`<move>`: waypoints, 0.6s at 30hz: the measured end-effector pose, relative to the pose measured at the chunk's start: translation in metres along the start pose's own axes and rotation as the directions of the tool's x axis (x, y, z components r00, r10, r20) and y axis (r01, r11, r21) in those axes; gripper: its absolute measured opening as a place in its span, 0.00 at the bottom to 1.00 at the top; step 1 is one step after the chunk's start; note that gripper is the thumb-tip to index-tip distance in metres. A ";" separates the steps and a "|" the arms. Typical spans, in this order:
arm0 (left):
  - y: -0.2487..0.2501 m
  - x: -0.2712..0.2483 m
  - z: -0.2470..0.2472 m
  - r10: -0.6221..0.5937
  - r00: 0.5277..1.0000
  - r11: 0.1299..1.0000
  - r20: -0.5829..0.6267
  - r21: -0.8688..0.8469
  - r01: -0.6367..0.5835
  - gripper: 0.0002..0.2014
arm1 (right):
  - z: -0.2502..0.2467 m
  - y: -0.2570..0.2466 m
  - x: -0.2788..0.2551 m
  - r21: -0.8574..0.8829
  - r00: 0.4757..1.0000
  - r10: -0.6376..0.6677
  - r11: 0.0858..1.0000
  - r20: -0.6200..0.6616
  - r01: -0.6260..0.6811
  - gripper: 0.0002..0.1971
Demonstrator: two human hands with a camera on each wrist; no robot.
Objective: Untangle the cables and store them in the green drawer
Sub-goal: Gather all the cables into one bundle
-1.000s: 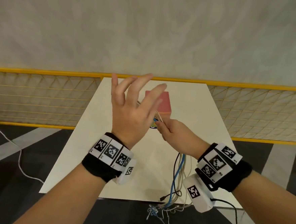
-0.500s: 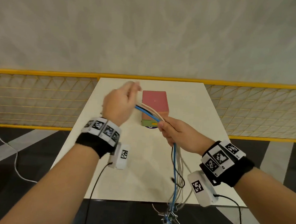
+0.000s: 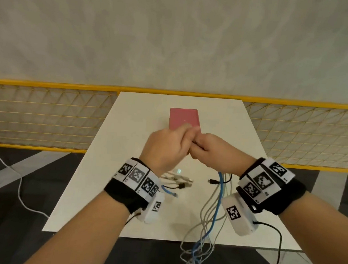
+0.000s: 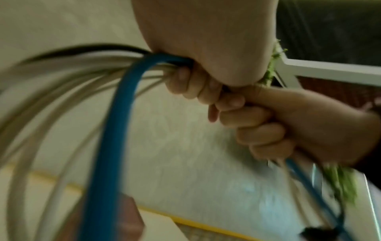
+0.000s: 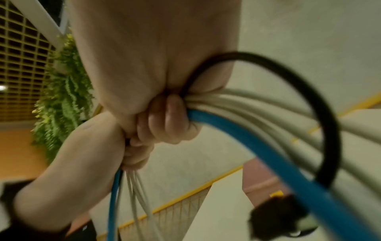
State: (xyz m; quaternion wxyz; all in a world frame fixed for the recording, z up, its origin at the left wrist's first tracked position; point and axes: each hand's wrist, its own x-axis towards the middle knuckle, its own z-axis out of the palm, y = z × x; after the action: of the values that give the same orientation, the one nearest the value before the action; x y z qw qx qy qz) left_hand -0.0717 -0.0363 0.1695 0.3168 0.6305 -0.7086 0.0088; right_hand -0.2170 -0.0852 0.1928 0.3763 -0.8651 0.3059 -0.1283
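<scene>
A bundle of cables [image 3: 216,196], one blue, one black and several white, is held over the white table [image 3: 126,159]. My left hand [image 3: 168,146] and right hand [image 3: 209,150] are fist to fist, both gripping it. In the left wrist view the left fingers [image 4: 185,79] curl round the blue cable [image 4: 115,130] and the white ones. The right fingers [image 5: 169,117] do the same in the right wrist view, where a black cable [image 5: 309,97] loops out. Plug ends [image 3: 178,181] lie below my left wrist. The pink drawer box [image 3: 183,118] stands behind the hands, and its green drawer is hidden.
Cable loops [image 3: 197,255] hang over the table's front edge [image 3: 141,237] on the right. A yellow mesh fence [image 3: 46,114] runs behind the table on both sides. A white cord [image 3: 20,193] lies on the dark floor at the left.
My left hand, open and raised a second ago, took hold of the cables and came down against the right hand. The bundle is now folded, with plug ends on the table.
</scene>
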 end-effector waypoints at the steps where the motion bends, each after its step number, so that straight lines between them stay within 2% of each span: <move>1: -0.009 0.004 -0.006 -0.016 0.999 1.000 -0.045 0.016 0.017 0.33 | -0.004 0.003 -0.002 0.051 0.999 0.025 0.998 0.028 -0.027 0.14; 3: -0.030 0.013 -0.019 -0.088 0.985 0.996 -0.150 0.004 0.090 0.24 | -0.010 0.008 -0.007 0.134 0.997 0.055 0.989 0.062 -0.063 0.18; 5: -0.041 0.017 -0.024 -0.125 0.977 0.992 -0.175 -0.004 0.126 0.16 | -0.017 0.013 -0.009 0.128 0.996 0.052 0.990 0.072 -0.061 0.19; 7: -0.047 0.016 -0.027 -0.158 0.968 0.987 -0.195 -0.046 0.152 0.13 | -0.021 0.017 -0.010 0.144 0.994 0.038 0.988 0.107 -0.054 0.18; 10: -0.058 0.018 -0.029 -0.274 0.929 0.958 -0.247 -0.160 0.240 0.11 | -0.023 0.022 -0.012 0.182 0.990 0.057 0.980 0.132 -0.081 0.16; 13: -0.066 0.014 -0.029 -0.324 0.933 0.945 -0.155 -0.099 0.312 0.13 | -0.022 0.024 -0.011 0.208 0.993 0.103 0.971 0.063 -0.114 0.17; 15: -0.066 0.015 -0.025 -0.346 0.937 0.936 -0.052 0.054 0.348 0.15 | -0.021 0.018 -0.006 0.140 0.997 0.081 0.987 0.011 -0.082 0.19; 16: -0.060 0.016 -0.022 -0.291 0.956 0.951 -0.043 0.098 0.294 0.15 | -0.019 0.014 -0.002 0.078 0.999 0.054 0.996 -0.006 -0.054 0.19; 17: -0.050 0.017 -0.018 -0.176 0.983 0.981 -0.055 0.079 0.180 0.17 | -0.017 0.008 0.003 0.022 1.000 0.020 1.000 -0.017 -0.020 0.19; 18: -0.035 0.019 -0.015 -0.057 0.996 0.998 -0.064 -0.010 0.056 0.18 | -0.015 0.001 0.008 -0.023 1.000 -0.012 1.000 -0.023 0.011 0.17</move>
State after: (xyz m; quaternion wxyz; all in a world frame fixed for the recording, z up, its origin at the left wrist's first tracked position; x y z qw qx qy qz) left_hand -0.0340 -0.0540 0.1773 0.3420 0.6483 -0.6800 0.0171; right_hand -0.2177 -0.0994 0.2017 0.3622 -0.8695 0.3067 -0.1371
